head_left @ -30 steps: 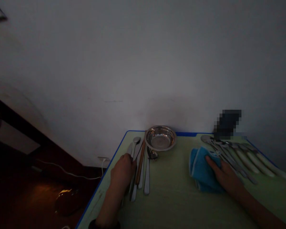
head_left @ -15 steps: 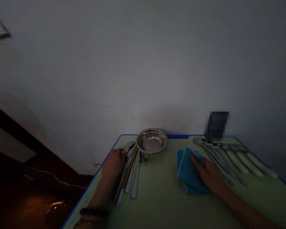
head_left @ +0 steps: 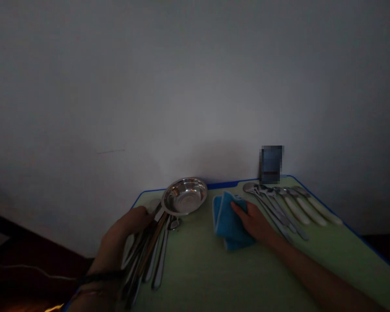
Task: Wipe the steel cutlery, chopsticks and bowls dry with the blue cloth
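1. Head view, lower left of the frame: a dark band (head_left: 102, 276) shows behind my left hand (head_left: 134, 222), and the handles of long utensils (head_left: 158, 268) fan out on the pale green worktop (head_left: 195, 268), brown sticks (head_left: 153, 242) among them.
2. That hand bends over the bundle's upper ends, fingers curled. A second ago it appeared closer to mid-frame; now hand and bundle show farther left, largely because my view has turned. I can't tell whether it grips a utensil or only touches one: blur and the hand itself hide the fingertips.
3. For the work, I take this to mean that my left hand is still busy among the utensils; the cloth touches none of that bundle.
4. Right of centre, my right hand (head_left: 251, 219) pinches the folded blue cloth (head_left: 232, 223), its hold much as before. The cloth sits against my fingers on their left, well apart from my left hand.
5. Right of that, metal spoons (head_left: 250, 187) and white-handled cutlery (head_left: 297, 210) lie slanted.
6. Farther back, a metal bowl (head_left: 184, 201) sits just beyond the left bundle; a pixelated dark shape (head_left: 271, 164) stands at the back edge, before the grey wall (head_left: 195, 86).
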The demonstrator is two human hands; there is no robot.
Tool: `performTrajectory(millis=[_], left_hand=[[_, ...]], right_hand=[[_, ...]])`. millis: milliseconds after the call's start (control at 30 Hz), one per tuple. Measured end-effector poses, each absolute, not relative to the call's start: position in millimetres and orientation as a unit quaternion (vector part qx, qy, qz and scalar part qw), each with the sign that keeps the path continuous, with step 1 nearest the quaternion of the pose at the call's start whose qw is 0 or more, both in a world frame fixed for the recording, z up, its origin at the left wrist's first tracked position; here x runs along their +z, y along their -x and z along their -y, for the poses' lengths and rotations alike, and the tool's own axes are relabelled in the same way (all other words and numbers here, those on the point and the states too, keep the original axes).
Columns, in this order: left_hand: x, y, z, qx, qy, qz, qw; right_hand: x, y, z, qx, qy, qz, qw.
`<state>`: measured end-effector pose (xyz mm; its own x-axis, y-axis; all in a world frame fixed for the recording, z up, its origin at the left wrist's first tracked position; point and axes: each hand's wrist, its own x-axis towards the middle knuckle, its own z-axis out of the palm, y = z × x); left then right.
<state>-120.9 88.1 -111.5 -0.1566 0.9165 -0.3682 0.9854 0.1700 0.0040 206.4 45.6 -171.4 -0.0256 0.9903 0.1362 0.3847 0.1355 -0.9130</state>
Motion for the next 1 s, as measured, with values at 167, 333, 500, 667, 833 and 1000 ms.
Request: performTrajectory(millis=[167, 333, 500, 667, 833, 1000], left_hand=[[-97, 124, -78, -0.063, -0.643, -0.743, 0.178], [-73, 117, -67, 0.024, -0.656, -0.730, 0.191], [-59, 113, -57, 0.036, -0.670, -0.715, 0.198], [-71, 118, -56, -0.035, -0.654, -0.713, 0.252], [-73, 116, -60, -0.078, -0.644, -0.713, 0.265], [-75, 111, -64, -0.115, -0.636, -0.724, 0.242]], right_hand=[[-175, -205, -46, 0.350, 0.578, 0.616, 0.405], [-176, -202, -45, 0.328, 0.596, 0.619, 0.393], [-177, -201, -44, 0.314, 0.602, 0.624, 0.387], [-177, -200, -44, 0.323, 0.603, 0.619, 0.386], [-177, -200, -45, 0.304, 0.596, 0.629, 0.394], [-174, -200, -44, 0.315, 0.604, 0.623, 0.385]])
